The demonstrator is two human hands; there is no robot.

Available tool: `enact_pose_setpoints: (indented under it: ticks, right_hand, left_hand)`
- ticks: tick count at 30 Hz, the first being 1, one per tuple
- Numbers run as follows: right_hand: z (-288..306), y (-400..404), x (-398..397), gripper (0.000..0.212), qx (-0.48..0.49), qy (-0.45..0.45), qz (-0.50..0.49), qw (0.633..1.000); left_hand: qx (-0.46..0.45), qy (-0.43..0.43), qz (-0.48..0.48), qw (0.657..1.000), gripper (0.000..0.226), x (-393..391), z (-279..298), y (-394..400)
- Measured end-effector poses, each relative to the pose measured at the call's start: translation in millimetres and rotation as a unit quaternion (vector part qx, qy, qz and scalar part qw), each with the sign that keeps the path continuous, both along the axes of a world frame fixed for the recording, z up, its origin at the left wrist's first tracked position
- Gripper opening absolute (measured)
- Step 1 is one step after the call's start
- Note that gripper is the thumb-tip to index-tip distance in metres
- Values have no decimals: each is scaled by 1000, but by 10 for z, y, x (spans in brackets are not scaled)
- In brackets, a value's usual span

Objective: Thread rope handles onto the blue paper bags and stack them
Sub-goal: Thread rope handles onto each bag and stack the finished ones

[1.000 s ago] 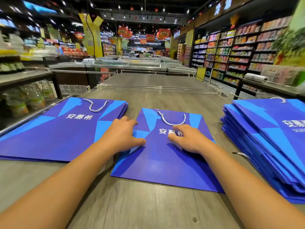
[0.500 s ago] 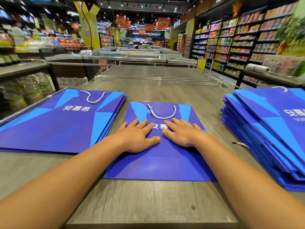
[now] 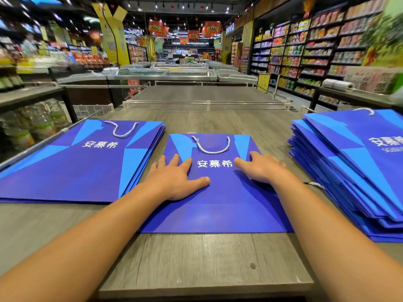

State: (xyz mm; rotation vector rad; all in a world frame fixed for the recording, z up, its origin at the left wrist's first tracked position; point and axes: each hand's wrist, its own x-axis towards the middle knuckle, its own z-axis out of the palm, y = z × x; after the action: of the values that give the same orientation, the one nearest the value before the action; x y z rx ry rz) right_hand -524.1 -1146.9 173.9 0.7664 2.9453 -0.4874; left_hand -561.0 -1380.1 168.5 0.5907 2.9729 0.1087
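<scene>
While the right-hand stack of blue bags [image 3: 357, 171] runs out of frame and the shelves behind are blurred, both hands lie flat with fingers spread on the middle blue paper bag [image 3: 218, 210]. Its white rope handle [image 3: 212, 147] loops just beyond the fingertips, between left hand [image 3: 176, 179] and right hand [image 3: 261, 167]. Left of the left hand lies another bag stack [image 3: 72, 162] on the wooden table [image 3: 196, 258].

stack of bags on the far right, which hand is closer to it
Right. The right hand lies flat on the middle bag, on its side toward the right stack. The left hand presses the same bag farther left.
</scene>
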Motion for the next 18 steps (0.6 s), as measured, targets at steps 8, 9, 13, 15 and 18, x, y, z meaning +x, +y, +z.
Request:
enact_pose_setpoints:
  ticks: [8, 9, 13, 15, 18]
  right_hand:
    - [190, 37, 58, 40, -242, 284, -82, 924]
    - [201, 56, 51, 40, -244, 297, -91, 919]
    - [223, 169, 80, 57, -246, 301, -147, 910]
    - [240, 205, 112, 63, -246, 306, -171, 903]
    - [240, 205, 117, 62, -275, 314, -186, 890]
  left_hand:
    - [154, 76, -48, 984, 76, -30, -17, -30]
    - [188, 92, -47, 977, 67, -23, -8, -25]
    - [269, 138, -40, 952, 50, 19, 57, -19]
    - [275, 145, -39, 950, 48, 25, 67, -13]
    - [281, 151, -43, 947, 49, 23, 63, -10]
